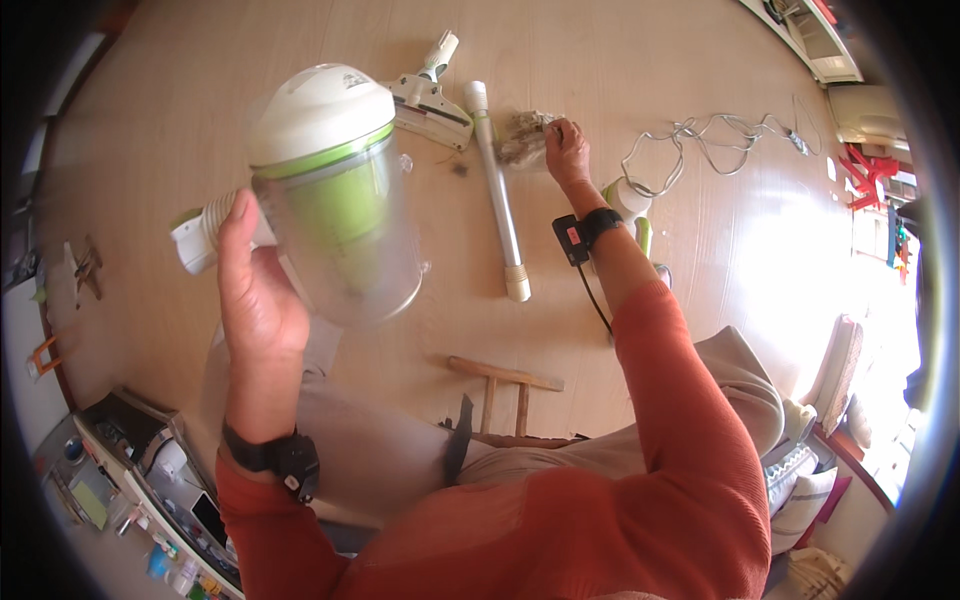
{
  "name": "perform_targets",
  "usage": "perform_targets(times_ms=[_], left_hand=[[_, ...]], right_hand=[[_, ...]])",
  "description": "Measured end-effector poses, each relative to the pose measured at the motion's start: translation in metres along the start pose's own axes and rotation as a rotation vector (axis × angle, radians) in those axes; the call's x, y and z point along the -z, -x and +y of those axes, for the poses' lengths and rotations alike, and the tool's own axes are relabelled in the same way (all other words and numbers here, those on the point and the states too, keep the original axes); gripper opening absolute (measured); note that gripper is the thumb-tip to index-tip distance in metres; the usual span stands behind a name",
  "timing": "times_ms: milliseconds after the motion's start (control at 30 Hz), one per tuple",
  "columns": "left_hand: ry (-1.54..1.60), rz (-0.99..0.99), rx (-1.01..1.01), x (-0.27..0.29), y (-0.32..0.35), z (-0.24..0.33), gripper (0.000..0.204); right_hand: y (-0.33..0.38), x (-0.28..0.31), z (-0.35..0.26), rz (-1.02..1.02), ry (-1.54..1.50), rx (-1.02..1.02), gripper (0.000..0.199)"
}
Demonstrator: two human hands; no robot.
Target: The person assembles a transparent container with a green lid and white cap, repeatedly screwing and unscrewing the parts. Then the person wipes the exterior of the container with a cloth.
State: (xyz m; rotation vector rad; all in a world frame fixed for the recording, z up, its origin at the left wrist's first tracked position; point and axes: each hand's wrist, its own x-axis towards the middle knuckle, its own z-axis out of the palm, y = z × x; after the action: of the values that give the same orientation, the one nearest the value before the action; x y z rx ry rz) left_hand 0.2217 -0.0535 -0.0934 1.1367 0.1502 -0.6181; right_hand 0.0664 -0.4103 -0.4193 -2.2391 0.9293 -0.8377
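My left hand holds up a vacuum cleaner dust canister by the side, close to its ribbed white inlet. The canister has a white dome lid, a green band and a clear cup with a green cone inside. Over the floor to the right, the closed fingers of my right hand grip the edge of a crumpled grey-brown clump. It looks like a thin bag with dust in it, though I cannot be sure. Just left of the clump lies a silver vacuum tube with cream ends.
A white and green vacuum floor head lies beyond the canister. Partly behind my right forearm is a white and green vacuum part, with a looped grey cord beside it. A wooden stool stands near my legs on the wooden floor.
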Motion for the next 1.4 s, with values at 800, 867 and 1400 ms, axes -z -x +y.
perform_targets(times_ms=[800, 867, 1400], left_hand=[[-0.788, 0.310, 0.300, 0.132, -0.034, -0.270, 0.080], [-0.728, 0.062, 0.363, 0.152, -0.024, -0.278, 0.077], [-1.412, -0.265, -0.520, 0.043, -0.035, -0.285, 0.048]], right_hand=[[0.154, 0.402, -0.227, -0.262, -1.107, -0.591, 0.018], [0.165, 0.412, -0.214, -0.319, -1.190, -0.532, 0.018], [0.176, 0.468, -0.198, -0.190, -1.324, -0.452, 0.020]])
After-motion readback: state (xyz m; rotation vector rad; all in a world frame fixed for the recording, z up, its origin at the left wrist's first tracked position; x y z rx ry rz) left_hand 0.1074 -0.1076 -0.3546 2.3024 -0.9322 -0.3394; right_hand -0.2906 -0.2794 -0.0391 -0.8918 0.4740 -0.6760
